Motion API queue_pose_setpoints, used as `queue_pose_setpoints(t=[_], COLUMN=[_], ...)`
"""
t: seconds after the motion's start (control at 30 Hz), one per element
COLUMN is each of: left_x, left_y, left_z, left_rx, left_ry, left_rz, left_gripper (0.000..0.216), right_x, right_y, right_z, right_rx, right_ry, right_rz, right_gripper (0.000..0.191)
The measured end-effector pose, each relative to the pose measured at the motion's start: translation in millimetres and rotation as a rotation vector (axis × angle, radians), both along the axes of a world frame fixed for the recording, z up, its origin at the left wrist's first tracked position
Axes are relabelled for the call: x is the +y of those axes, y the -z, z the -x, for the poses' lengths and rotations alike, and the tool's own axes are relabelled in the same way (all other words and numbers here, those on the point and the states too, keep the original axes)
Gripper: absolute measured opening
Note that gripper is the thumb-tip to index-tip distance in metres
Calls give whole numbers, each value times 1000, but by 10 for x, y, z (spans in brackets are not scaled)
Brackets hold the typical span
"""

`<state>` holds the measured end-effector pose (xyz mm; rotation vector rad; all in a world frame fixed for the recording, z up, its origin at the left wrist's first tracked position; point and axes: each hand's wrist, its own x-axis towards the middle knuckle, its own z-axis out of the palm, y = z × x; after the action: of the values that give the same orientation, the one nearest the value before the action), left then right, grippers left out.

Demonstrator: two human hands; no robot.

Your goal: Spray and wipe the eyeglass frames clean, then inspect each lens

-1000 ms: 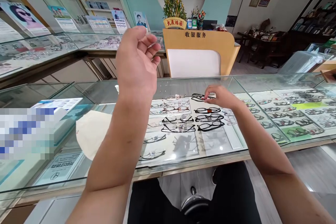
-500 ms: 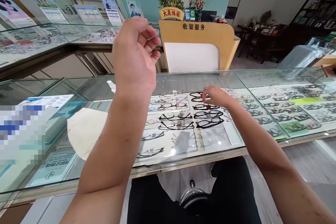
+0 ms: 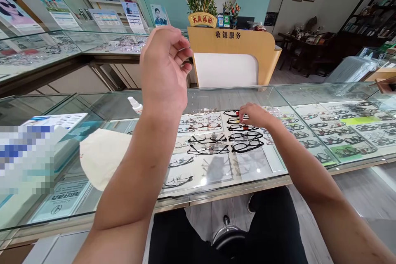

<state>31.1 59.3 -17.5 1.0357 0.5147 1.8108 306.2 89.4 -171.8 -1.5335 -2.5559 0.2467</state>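
Note:
My left hand (image 3: 167, 62) is raised in front of me, above the counter, its palm showing and its fingers loosely curled with nothing visible in them. My right hand (image 3: 255, 114) reaches over the display counter to the back of a column of dark-framed eyeglasses (image 3: 235, 120); its fingers are bent down and closed at one pair, partly hiding it. Nearer me in that column lie black eyeglasses (image 3: 247, 145). To their left are more eyeglasses (image 3: 208, 148) in a second column. A pale cloth (image 3: 102, 154) lies beside my left forearm.
A white spray bottle (image 3: 135, 105) stands behind my left forearm. The glass counter's front edge (image 3: 222, 193) runs across before me. More eyeglasses (image 3: 340, 140) fill the case at right. A wooden cashier desk (image 3: 269, 55) stands beyond. A stool (image 3: 229, 239) is between my legs.
My view has shifted slightly. My left hand sits a little further right and lower, uncovering more of the spray bottle. My right hand stays at the back eyeglasses, with little visible movement.

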Motion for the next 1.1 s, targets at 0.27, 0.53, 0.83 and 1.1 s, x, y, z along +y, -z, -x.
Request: queue_pose_setpoints(t=[0.27,0.53,0.83,1.1], left_x=[4,-135,-77,98], left_y=[26,72,524,1367], left_z=[-8,-39,-13,149], left_rx=[41,277,516,893], left_ry=[35,-100,-239,-140], left_rz=[-90,-273,-214,14], left_gripper=[16,39,20,27], right_x=[9,43,-58,-342], right_y=[50,101,-79,-145], right_z=[38,68,195,546], right_rx=[29,38,429,616], right_ry=[90,94,106,-99], right_rz=[-101,-88,-316,-417], right_gripper=[31,39,39,38])
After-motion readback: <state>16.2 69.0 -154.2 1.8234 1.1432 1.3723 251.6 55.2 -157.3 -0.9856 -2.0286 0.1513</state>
